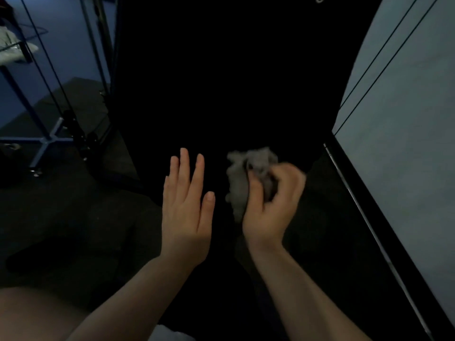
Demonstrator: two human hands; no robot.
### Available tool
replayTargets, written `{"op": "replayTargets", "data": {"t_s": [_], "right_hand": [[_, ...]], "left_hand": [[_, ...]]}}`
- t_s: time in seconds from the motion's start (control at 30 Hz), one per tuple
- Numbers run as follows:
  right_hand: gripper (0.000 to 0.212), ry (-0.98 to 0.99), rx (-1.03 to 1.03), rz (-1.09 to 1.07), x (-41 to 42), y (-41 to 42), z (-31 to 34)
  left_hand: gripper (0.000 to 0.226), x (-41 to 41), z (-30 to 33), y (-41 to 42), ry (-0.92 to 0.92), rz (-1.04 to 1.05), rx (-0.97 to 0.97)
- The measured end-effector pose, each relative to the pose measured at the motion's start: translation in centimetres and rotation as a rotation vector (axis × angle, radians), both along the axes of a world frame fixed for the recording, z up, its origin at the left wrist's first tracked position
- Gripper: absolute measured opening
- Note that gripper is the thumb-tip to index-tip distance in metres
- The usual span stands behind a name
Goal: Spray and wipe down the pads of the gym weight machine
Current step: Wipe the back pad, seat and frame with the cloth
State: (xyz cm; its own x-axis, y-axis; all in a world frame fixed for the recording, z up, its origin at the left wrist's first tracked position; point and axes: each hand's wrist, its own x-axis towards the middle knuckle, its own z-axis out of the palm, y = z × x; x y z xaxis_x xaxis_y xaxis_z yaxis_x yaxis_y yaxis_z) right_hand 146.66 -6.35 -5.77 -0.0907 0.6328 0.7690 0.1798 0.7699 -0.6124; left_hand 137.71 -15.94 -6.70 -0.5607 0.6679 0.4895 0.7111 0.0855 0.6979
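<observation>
A large black pad (226, 77) of the weight machine fills the middle of the view, very dark and without visible detail. My right hand (270, 203) is clenched around a crumpled grey cloth (248, 178), held against or just in front of the pad's lower part. The cloth sticks out above and to the left of my fingers. My left hand (186, 207) is flat, fingers straight and slightly apart, just left of the cloth, holding nothing. No spray bottle shows.
Thin black cables and a blue metal frame (46, 141) of the machine stand at the left over dark floor matting. A pale wall (403, 119) with a black baseboard runs along the right. White cloth lies at the far upper left (12, 48).
</observation>
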Motion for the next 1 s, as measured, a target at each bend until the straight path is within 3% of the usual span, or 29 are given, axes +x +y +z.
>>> {"op": "replayTargets", "data": {"t_s": [0.13, 0.2, 0.27, 0.4, 0.53, 0.6, 0.67, 0.8, 0.9, 1.0], "right_hand": [[0.025, -0.299, 0.129, 0.027, -1.1, 0.8, -2.7], [0.026, -0.422, 0.051, 0.083, -0.1, 0.1, -5.9], [0.023, -0.389, -0.003, 0.081, 0.9, -0.7, -6.7], [0.022, -0.024, 0.101, 0.011, 0.1, 1.1, -1.5], [0.029, -0.317, 0.204, -0.009, 0.7, 3.4, -3.5], [0.026, -0.421, 0.035, -0.005, 2.3, 2.5, -7.0], [0.022, -0.347, -0.032, 0.015, 3.3, 1.8, -7.2], [0.024, -0.038, 0.131, -0.09, 2.4, 4.1, 0.3], [0.026, -0.17, 0.136, -0.073, 2.3, 5.4, -0.2], [0.016, -0.185, -0.132, -0.058, 4.6, 3.6, -5.2]], "left_hand": [[0.058, 0.4, 0.0, 0.3, -0.001, 0.003, -0.011], [0.058, 0.2, 0.2, 0.0, 0.007, -0.011, -0.025], [0.058, -0.1, 0.1, -0.4, 0.031, -0.025, -0.05], [0.06, -0.3, 0.3, -0.2, 0.072, 0.048, -0.075], [0.06, -0.1, 0.9, 0.7, 0.144, 0.042, -0.04], [0.059, -0.5, 1.3, 1.2, 0.195, 0.021, -0.016], [0.057, -0.8, 1.8, 2.0, 0.271, 0.012, 0.004], [0.056, -1.0, 2.2, 4.0, 0.476, 0.023, -0.043], [0.058, -0.8, 2.3, 4.8, 0.553, 0.042, -0.078], [0.063, -1.7, 3.6, 5.5, 0.863, -0.037, -0.097]]}}
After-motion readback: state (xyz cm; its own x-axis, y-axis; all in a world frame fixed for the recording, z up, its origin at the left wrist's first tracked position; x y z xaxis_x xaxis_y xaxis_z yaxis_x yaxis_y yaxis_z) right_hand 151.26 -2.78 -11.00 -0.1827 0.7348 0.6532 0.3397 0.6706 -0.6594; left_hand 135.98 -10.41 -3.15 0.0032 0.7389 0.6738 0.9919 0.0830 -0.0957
